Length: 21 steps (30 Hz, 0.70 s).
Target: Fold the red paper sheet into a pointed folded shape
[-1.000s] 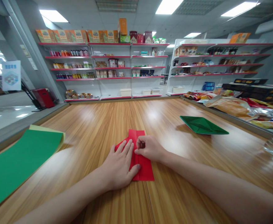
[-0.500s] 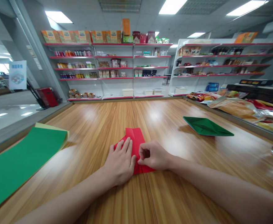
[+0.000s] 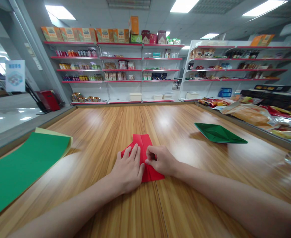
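A folded red paper [image 3: 142, 141] lies on the wooden table in front of me, with creases along its length and a slanted flap at its left. My left hand [image 3: 128, 169] rests flat on its left side, fingers stretched out and covering part of it. At the right edge, my right hand [image 3: 162, 160] is curled, thumb and index finger pinching at the paper near a lengthwise fold. The exact spot under the fingertips is hidden.
Large green sheets [image 3: 28, 168] with a yellowish sheet beneath lie at the left. A folded green paper shape [image 3: 217, 133] sits on the right of the table [image 3: 125, 218]. Packaged goods [image 3: 249, 114] lie beyond the right edge, and stocked shelves [image 3: 120, 82] stand behind.
My right hand has slid slightly up along the red paper's right side. My left hand stays flat on it. The whole view has shifted a little.
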Motion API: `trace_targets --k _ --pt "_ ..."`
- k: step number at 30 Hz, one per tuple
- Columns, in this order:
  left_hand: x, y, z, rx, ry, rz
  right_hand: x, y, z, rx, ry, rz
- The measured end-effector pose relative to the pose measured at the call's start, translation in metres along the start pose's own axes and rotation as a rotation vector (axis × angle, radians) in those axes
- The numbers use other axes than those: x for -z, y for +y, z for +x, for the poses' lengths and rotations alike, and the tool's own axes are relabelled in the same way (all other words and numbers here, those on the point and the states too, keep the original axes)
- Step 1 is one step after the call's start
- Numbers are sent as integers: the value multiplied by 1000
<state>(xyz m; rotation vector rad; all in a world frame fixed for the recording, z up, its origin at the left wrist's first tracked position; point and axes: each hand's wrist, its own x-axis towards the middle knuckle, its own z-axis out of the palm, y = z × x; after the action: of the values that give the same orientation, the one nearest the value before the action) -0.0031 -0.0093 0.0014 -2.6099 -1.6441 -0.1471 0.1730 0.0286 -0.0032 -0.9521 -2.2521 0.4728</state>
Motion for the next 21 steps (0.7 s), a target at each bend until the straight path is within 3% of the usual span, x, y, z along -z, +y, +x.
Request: trace_targets --k 21 --pt "5 1 -1 -48 6 5 -2 -2 1 56 2 -89"
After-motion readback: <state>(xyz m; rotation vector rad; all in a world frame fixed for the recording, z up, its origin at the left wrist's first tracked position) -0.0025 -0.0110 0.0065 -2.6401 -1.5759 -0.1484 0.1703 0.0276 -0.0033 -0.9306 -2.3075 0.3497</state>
